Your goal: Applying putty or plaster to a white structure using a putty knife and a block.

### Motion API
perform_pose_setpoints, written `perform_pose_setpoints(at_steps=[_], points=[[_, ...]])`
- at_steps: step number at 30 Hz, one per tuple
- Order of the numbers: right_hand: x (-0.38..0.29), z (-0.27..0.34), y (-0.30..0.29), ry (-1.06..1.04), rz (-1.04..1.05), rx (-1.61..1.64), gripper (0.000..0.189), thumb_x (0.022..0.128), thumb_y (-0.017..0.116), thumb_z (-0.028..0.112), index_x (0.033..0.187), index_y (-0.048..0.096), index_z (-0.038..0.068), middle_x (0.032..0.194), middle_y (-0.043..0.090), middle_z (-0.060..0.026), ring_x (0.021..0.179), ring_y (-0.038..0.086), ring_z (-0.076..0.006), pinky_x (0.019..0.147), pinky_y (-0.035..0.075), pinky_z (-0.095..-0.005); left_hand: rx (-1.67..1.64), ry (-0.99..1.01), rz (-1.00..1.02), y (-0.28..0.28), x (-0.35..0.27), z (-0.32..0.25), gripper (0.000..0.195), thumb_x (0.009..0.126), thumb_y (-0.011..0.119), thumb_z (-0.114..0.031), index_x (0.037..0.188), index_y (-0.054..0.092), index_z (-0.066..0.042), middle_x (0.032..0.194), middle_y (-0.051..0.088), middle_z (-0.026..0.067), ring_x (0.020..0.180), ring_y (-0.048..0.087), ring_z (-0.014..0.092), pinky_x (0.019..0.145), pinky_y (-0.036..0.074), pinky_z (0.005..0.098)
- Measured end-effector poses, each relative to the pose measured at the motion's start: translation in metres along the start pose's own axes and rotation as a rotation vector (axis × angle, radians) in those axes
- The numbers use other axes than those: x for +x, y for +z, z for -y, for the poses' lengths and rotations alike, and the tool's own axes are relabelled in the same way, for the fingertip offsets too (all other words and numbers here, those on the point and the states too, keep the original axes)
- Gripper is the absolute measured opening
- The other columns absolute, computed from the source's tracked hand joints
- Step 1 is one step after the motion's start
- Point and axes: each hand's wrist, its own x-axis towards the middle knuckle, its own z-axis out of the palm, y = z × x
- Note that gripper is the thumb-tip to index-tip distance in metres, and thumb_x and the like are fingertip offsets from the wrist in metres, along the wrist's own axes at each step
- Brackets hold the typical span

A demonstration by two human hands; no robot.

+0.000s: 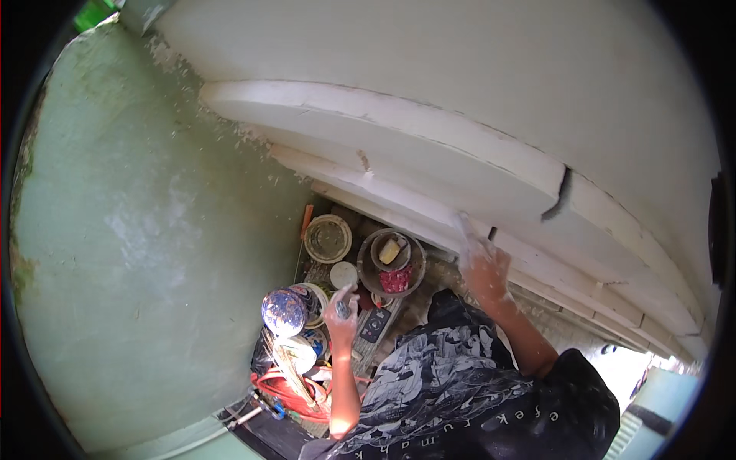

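Observation:
My right hand (483, 261), smeared with white paste, reaches up to the white stepped moulding (402, 123). Its extended index finger appears to touch the edge of a lower step, and I see nothing held in it. Dark gaps cut through the moulding nearby, the largest being a crack (558, 194) on the upper step. Lower down, my left hand (340, 322) is raised in front of my body, also whitened. Its fingers curl around a small grey object (342, 310), whose kind I cannot make out.
Below stand a large basin (361, 270) with a smaller bowl (376, 251), yellow sponge (390, 251) and red cloth (395, 280), a round bucket (328, 238) and paint cans (283, 312). A red hose (276, 391) lies coiled. The green wall (144, 230) rises on the left.

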Motion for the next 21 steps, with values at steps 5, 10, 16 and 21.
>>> perform_pose_setpoints(at_steps=[5,10,16,21], points=[[-0.064,-0.045,-0.060,0.090,-0.195,-0.136,0.039,0.093,0.055,0.017,0.132,0.058,0.019,0.090,0.071,-0.0121,0.080,0.068,-0.0293,0.069,0.053,-0.0416,0.196,0.503,0.137,0.046,0.091,-0.042,0.058,0.075,0.060,0.005,0.132,0.056,-0.005,0.137,0.056,0.0171,0.123,0.056,0.037,0.102,0.045,0.0421],[-0.104,-0.058,-0.076,0.392,-0.208,0.037,0.038,0.096,0.055,0.026,0.134,0.057,0.023,0.105,0.069,-0.0135,0.101,0.061,-0.0358,0.092,0.045,-0.0469,0.451,0.664,0.155,0.117,0.117,-0.079,0.082,0.068,0.061,0.002,0.146,0.040,-0.008,0.152,0.038,0.0170,0.141,0.034,0.037,0.112,0.036,0.0430],[-0.128,-0.077,-0.062,0.363,-0.332,-0.064,0.036,0.095,0.057,0.020,0.130,0.061,0.019,0.100,0.070,-0.0130,0.089,0.064,-0.0368,0.083,0.047,-0.0464,0.494,0.770,0.466,0.168,0.067,-0.116,0.089,0.063,0.069,-0.002,0.146,0.039,-0.007,0.155,0.032,0.0164,0.146,0.026,0.036,0.117,0.030,0.0443],[-0.119,-0.075,-0.065,0.260,-0.314,0.105,0.035,0.094,0.056,0.019,0.129,0.061,0.016,0.101,0.069,-0.0150,0.091,0.063,-0.0374,0.087,0.045,-0.0456,0.159,0.998,0.746,0.152,0.074,-0.082,0.093,0.059,0.070,-0.001,0.146,0.040,-0.009,0.154,0.034,0.0159,0.144,0.031,0.033,0.115,0.032,0.0438]])
